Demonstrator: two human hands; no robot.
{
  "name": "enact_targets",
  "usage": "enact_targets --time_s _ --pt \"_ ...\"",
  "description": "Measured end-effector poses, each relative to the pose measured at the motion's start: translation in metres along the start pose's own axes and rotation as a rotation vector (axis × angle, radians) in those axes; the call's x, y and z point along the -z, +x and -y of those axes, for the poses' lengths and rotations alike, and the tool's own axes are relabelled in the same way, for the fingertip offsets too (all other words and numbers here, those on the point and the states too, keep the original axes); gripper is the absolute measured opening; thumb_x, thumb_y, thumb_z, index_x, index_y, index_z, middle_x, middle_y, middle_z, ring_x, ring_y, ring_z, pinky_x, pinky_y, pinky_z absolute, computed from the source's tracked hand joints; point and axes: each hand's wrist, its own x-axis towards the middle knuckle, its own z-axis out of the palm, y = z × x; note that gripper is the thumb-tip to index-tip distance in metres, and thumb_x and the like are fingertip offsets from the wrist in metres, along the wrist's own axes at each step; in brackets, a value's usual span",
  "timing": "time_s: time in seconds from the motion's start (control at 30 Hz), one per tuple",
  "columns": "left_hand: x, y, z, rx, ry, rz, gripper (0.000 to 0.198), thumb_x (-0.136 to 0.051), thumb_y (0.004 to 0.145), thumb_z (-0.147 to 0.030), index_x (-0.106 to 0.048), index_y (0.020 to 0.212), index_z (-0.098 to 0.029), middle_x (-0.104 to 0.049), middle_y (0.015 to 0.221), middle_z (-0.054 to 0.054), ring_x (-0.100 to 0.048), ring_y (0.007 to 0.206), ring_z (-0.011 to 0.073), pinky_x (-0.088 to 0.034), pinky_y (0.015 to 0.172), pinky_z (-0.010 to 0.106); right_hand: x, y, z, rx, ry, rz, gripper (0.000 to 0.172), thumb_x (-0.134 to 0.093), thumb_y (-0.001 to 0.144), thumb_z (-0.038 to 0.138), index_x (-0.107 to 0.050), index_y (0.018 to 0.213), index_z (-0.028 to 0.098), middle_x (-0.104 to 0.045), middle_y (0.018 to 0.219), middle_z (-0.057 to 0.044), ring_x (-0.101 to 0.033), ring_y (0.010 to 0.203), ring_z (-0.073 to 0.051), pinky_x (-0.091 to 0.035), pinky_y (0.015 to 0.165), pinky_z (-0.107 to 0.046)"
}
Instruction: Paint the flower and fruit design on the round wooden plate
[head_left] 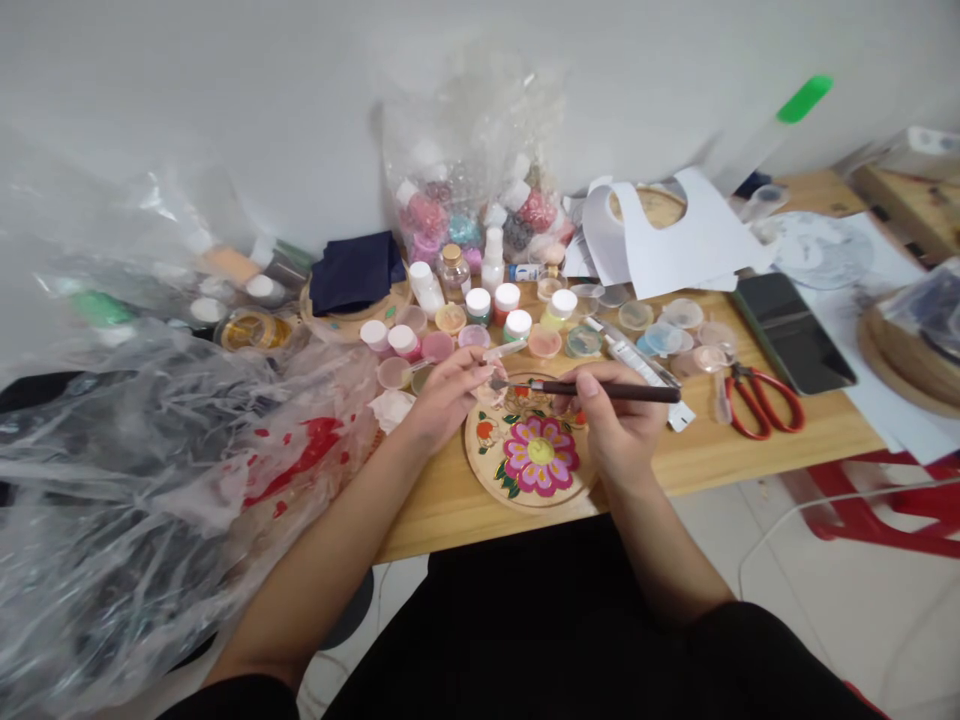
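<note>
My left hand [452, 398] pinches a small clear plastic cup [491, 390] above a round wooden board. My right hand [616, 425] grips a slim tool [611, 391] by its dark handle, held nearly level. Its thin metal front end points left and reaches the cup; I cannot make out the exact shape of the tip. Beneath both hands, the round wooden board [540, 455] bears a pink flower with a yellow middle, green leaves and smaller orange flowers. My hands cover part of its upper area.
Small paint jars [517, 326] and lidded cups [438, 347] crowd the wooden table [427, 515] behind my hands. To the right lie red-handled pliers [763, 402] and a phone [796, 335]. A crumpled plastic sheet [150, 520] spreads at left. White cut paper [667, 245] lies behind.
</note>
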Motion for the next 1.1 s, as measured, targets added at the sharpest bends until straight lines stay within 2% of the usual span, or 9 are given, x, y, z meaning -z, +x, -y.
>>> enact_targets --time_s 0.17,0.33,0.4,0.53,0.67,0.77,1.1 --pt "-0.001 0.0 0.0 0.003 0.0 0.002 0.034 -0.089 0.065 -0.032 -0.067 0.086 -0.015 -0.069 0.078 -0.001 -0.063 0.073 0.0104 -0.048 0.069 0.024 -0.001 0.005 -0.002 -0.019 0.078 -0.084 0.02 -0.074 0.091 0.039 -0.074 0.078 0.024 -0.066 0.057 0.005 -0.062 0.044 -0.011 -0.051 0.044 -0.023" --pt "-0.001 0.001 -0.001 -0.001 0.015 0.036 0.035 -0.088 0.067 -0.035 -0.064 0.084 -0.016 -0.067 0.074 -0.001 -0.061 0.067 0.01 -0.047 0.065 0.025 0.002 0.015 -0.004 -0.038 0.134 -0.36 0.028 -0.074 0.084 0.036 -0.062 0.063 0.022 -0.062 0.056 0.006 -0.047 0.035 -0.006 -0.037 0.034 -0.02" --pt "-0.001 0.001 -0.001 -0.01 0.026 0.05 0.033 -0.086 0.069 -0.034 -0.063 0.085 -0.016 -0.067 0.074 -0.001 -0.062 0.069 0.0111 -0.048 0.066 0.026 0.004 0.016 -0.005 -0.044 0.099 -0.397 0.027 -0.071 0.083 0.03 -0.06 0.061 0.021 -0.059 0.053 0.007 -0.044 0.035 -0.005 -0.035 0.034 -0.019" --pt "0.001 0.001 0.0 -0.013 0.041 0.062 0.029 -0.082 0.073 -0.034 -0.063 0.086 -0.016 -0.067 0.074 0.0 -0.062 0.07 0.0119 -0.047 0.064 0.026 0.006 0.012 -0.005 -0.07 -0.02 -0.288 0.021 -0.068 0.083 0.021 -0.064 0.062 0.02 -0.055 0.05 0.007 -0.047 0.038 -0.006 -0.038 0.038 -0.018" --pt "0.002 0.001 0.001 -0.017 0.037 0.063 0.028 -0.082 0.073 -0.033 -0.064 0.085 -0.016 -0.067 0.074 0.0 -0.061 0.069 0.0114 -0.046 0.063 0.025 0.006 0.008 -0.005 -0.065 -0.093 -0.172 0.019 -0.066 0.085 0.02 -0.068 0.066 0.02 -0.056 0.051 0.007 -0.05 0.042 -0.007 -0.043 0.042 -0.018" --pt "0.002 0.002 0.001 -0.017 0.038 0.055 0.026 -0.082 0.073 -0.032 -0.065 0.085 -0.016 -0.068 0.075 0.0 -0.061 0.068 0.0102 -0.046 0.063 0.024 0.007 0.008 -0.006 -0.051 -0.117 -0.136 0.02 -0.065 0.086 0.022 -0.067 0.066 0.021 -0.054 0.049 0.007 -0.05 0.042 -0.008 -0.044 0.043 -0.019" --pt "0.001 0.002 0.0 -0.01 0.012 0.079 0.021 -0.079 0.076 -0.029 -0.065 0.084 -0.016 -0.07 0.078 0.001 -0.061 0.069 0.0101 -0.046 0.065 0.025 0.009 0.005 -0.009 -0.028 -0.211 -0.048 0.021 -0.063 0.088 0.024 -0.068 0.068 0.021 -0.065 0.06 0.004 -0.055 0.049 -0.01 -0.051 0.054 -0.024"
